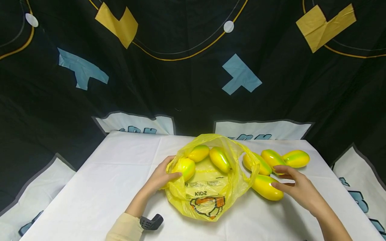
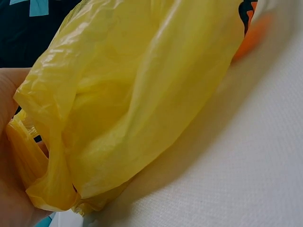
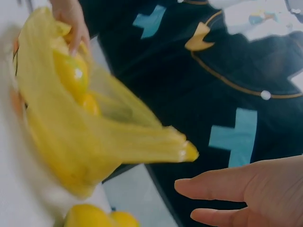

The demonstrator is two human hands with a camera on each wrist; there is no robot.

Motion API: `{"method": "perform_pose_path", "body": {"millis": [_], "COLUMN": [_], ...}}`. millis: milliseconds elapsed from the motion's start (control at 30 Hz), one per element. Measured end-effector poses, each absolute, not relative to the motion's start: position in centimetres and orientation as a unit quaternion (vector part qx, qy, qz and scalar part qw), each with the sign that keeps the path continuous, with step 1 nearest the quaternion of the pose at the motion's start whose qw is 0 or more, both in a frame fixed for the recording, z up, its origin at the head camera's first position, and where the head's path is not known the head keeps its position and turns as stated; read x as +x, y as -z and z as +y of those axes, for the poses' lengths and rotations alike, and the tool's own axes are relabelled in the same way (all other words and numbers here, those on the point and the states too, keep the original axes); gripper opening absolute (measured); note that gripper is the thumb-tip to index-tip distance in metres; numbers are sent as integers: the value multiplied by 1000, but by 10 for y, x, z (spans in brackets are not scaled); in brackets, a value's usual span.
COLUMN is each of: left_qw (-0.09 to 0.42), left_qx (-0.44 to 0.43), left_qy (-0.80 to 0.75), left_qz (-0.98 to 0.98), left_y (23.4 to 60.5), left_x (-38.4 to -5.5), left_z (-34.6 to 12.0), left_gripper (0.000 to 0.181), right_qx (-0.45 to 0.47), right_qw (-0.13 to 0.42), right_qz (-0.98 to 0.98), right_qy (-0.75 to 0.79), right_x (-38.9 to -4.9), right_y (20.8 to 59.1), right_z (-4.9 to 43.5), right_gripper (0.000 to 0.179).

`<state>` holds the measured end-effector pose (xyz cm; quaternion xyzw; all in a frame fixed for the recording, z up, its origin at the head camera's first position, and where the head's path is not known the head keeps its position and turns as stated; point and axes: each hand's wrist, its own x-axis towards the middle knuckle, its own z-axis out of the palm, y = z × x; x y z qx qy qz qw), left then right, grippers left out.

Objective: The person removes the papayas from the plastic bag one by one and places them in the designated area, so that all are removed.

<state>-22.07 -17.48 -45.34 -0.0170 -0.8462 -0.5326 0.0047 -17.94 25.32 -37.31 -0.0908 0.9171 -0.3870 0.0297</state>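
A yellow plastic bag printed with KIDS and a cartoon figure stands with its mouth open on the table. My left hand grips its left rim, thumb over the edge; in the left wrist view the film bunches in that hand. Inside lie three yellow-green mangoes, one at the back right. My right hand hovers with thumb and fingers apart beside the nearest loose mango. In the right wrist view its fingers are extended, with nothing between them.
Several mangoes lie right of the bag, including one at the far right. A white cloth covers the table. A black curtain with taped shapes hangs behind. A dark grey device is at my left wrist.
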Motion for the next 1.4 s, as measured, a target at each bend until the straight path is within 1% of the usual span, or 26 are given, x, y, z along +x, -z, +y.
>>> {"method": "perform_pose_path", "body": {"millis": [300,567,733,867,1100,1400], "left_qw": [4,6,5,5,4,4], "left_qx": [-17,-13,-11,-8,-10,-16], "left_qy": [531,532,530,526,525,530], "left_qz": [-847,-846,-848,-850,-851,-848], "left_y": [453,452,453,453,454,453], "left_x": [-218,-218,-219,-220,-220,-222], "left_z": [-174,-174,-173,-173,-174,-175], "left_gripper": [63,63,63,63,63,63], "right_qx": [-98,-160,-201,-212,-219,-217], "right_qw": [6,0,11,30,59,72], "right_qz": [899,860,832,826,832,839], "right_qy": [428,484,517,521,507,493], "right_x": [-170,-168,-177,-187,-206,-233], "right_y": [348,338,341,345,349,355], "right_z": [236,209,191,175,150,121], "right_gripper": [58,46,44,45,44,41]}}
